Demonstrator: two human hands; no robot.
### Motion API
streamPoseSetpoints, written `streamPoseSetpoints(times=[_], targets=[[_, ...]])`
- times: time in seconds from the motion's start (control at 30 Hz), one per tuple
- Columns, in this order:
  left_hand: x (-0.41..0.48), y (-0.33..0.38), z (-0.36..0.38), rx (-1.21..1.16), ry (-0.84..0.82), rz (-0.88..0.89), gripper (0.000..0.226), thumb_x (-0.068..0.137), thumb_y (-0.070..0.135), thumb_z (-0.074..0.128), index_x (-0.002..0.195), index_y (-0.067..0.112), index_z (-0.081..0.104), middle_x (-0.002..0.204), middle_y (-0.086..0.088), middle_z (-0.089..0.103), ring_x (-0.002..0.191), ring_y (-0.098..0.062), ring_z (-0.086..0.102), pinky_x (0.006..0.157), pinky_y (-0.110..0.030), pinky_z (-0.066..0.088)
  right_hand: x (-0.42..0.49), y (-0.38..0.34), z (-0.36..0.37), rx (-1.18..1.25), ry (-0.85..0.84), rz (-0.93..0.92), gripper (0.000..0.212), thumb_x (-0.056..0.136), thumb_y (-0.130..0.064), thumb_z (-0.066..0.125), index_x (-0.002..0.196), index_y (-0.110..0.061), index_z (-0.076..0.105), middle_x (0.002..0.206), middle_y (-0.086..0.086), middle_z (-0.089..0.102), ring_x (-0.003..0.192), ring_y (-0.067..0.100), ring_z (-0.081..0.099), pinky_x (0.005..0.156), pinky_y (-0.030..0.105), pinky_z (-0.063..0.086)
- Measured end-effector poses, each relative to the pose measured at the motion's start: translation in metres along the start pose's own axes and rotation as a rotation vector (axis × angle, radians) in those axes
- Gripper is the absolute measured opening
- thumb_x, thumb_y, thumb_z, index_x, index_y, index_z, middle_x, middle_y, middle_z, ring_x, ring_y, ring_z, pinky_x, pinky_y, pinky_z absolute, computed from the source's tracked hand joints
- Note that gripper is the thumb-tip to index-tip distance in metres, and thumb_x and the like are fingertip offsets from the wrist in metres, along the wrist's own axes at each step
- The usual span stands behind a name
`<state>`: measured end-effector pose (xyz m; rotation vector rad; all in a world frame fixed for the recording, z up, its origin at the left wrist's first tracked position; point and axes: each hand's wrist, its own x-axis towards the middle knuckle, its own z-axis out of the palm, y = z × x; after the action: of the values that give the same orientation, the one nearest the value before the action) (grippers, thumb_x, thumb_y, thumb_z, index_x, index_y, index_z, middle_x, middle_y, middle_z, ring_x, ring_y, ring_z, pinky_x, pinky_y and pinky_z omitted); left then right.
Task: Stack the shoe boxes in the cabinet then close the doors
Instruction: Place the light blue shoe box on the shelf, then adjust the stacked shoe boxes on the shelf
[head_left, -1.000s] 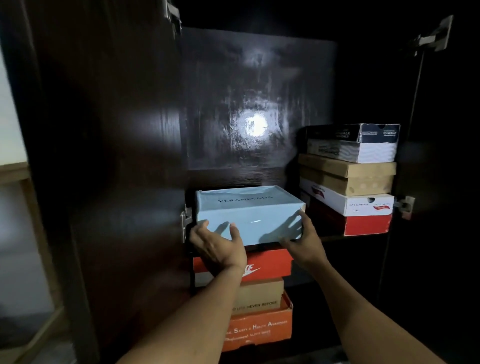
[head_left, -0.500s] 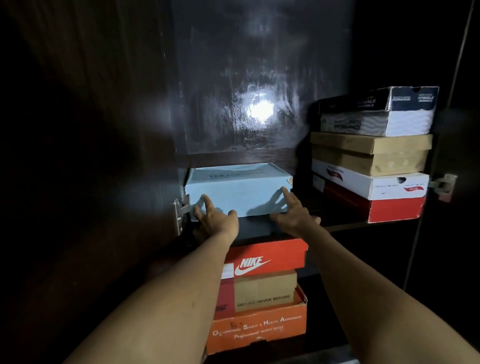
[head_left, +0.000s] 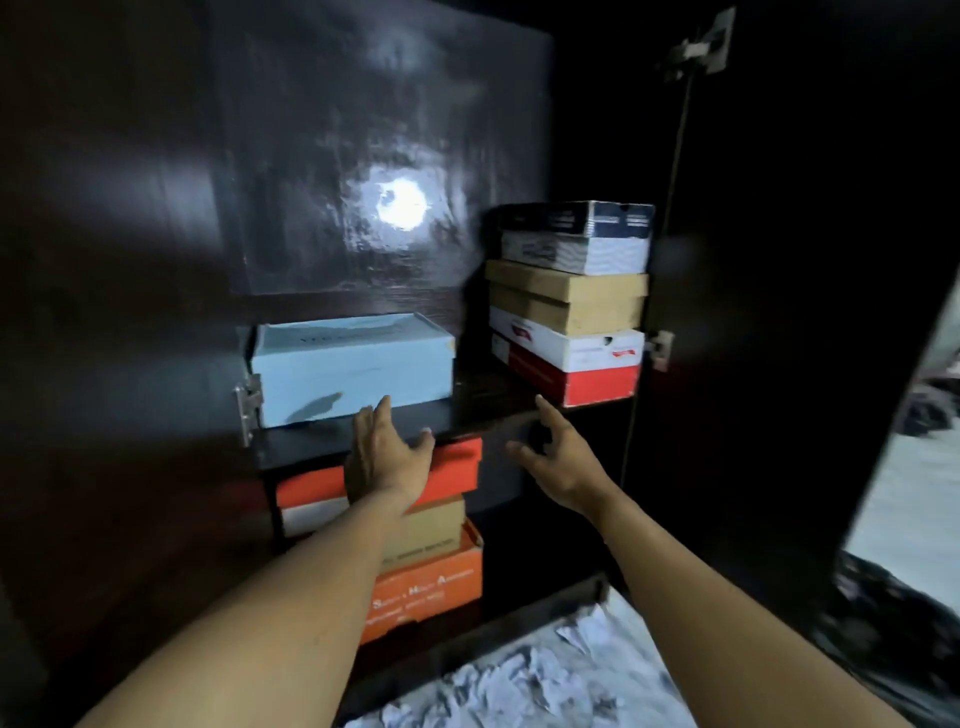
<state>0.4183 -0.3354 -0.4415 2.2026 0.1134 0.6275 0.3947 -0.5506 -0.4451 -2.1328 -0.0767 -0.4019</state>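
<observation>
A light blue shoe box (head_left: 353, 366) rests on the left side of the dark cabinet shelf (head_left: 467, 415). On the shelf's right stands a stack: a red and white box (head_left: 576, 369), a tan box (head_left: 571, 301) and a navy and white box (head_left: 582, 239) on top. Below the shelf sit an orange and white box (head_left: 457, 465), a tan box (head_left: 436, 525) and an orange box (head_left: 431, 587). My left hand (head_left: 387, 457) hovers just in front of the blue box, fingers apart, holding nothing. My right hand (head_left: 556, 457) is open before the shelf edge, also empty.
The left cabinet door (head_left: 114, 312) stands open beside my left arm, with a hinge (head_left: 249, 405) by the blue box. The right door (head_left: 789, 291) is open too, hinges (head_left: 660, 348) on its inner edge. A patterned floor (head_left: 519, 686) lies below.
Both hands have let go of the blue box and pulled back from it. The box now sits on the shelf by itself. The view has drawn back and shifted right.
</observation>
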Motion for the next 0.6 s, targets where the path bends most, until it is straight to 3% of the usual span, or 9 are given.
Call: streamPoseSetpoints(times=[0.1, 0.23, 0.37, 0.47, 0.53, 0.6], targets=[[-0.034, 0.031, 0.018, -0.083, -0.130, 0.044, 0.067, 0.089, 0.040, 0.067, 0.146, 0.017, 0.042, 0.147, -0.010, 0.043, 0.135, -0.027, 0.044, 0.109, -0.036, 0.037, -0.040, 0.004, -0.049, -0.067, 0.048, 0.088, 0.087, 0.088, -0.038, 0.072, 0.157, -0.021, 0.023, 0.155, 0.010, 0.039, 0.141, 0.026, 0.042, 0.114, 0.042, 0.040], [-0.088, 0.077, 0.053, -0.260, -0.388, 0.073, 0.063, 0.087, 0.034, 0.071, 0.141, 0.011, 0.048, 0.142, -0.015, 0.051, 0.130, -0.030, 0.049, 0.111, -0.038, 0.038, -0.104, 0.018, -0.120, -0.177, 0.149, 0.195, 0.085, 0.090, -0.044, 0.068, 0.158, -0.022, 0.022, 0.153, 0.011, 0.041, 0.138, 0.025, 0.046, 0.112, 0.040, 0.042], [-0.149, 0.116, 0.087, -0.228, -0.603, 0.200, 0.066, 0.088, 0.046, 0.067, 0.143, 0.018, 0.045, 0.141, -0.009, 0.051, 0.122, -0.027, 0.055, 0.105, -0.039, 0.044, -0.176, 0.049, -0.182, -0.245, 0.251, 0.302, 0.081, 0.093, -0.043, 0.065, 0.158, -0.020, 0.022, 0.152, 0.011, 0.043, 0.133, 0.027, 0.051, 0.105, 0.038, 0.046], [-0.199, 0.139, 0.114, -0.193, -0.713, 0.300, 0.067, 0.089, 0.051, 0.064, 0.145, 0.020, 0.044, 0.141, -0.004, 0.054, 0.121, -0.024, 0.057, 0.099, -0.035, 0.047, -0.232, 0.082, -0.227, -0.284, 0.328, 0.394, 0.076, 0.095, -0.037, 0.065, 0.157, -0.017, 0.025, 0.139, 0.009, 0.053, 0.134, 0.028, 0.049, 0.099, 0.035, 0.045], [-0.232, 0.150, 0.134, -0.167, -0.798, 0.347, 0.067, 0.090, 0.050, 0.064, 0.146, 0.019, 0.043, 0.142, -0.005, 0.053, 0.124, -0.025, 0.055, 0.098, -0.035, 0.046, -0.269, 0.107, -0.252, -0.319, 0.363, 0.474, 0.075, 0.095, -0.036, 0.065, 0.156, -0.015, 0.027, 0.148, 0.010, 0.048, 0.134, 0.028, 0.049, 0.099, 0.031, 0.042], [-0.263, 0.156, 0.154, -0.148, -0.867, 0.378, 0.069, 0.090, 0.049, 0.064, 0.147, 0.018, 0.041, 0.143, -0.005, 0.052, 0.126, -0.025, 0.053, 0.097, -0.035, 0.045, -0.305, 0.134, -0.272, -0.341, 0.406, 0.546, 0.077, 0.094, -0.040, 0.065, 0.156, -0.016, 0.026, 0.153, 0.011, 0.043, 0.132, 0.029, 0.051, 0.100, 0.035, 0.043]])
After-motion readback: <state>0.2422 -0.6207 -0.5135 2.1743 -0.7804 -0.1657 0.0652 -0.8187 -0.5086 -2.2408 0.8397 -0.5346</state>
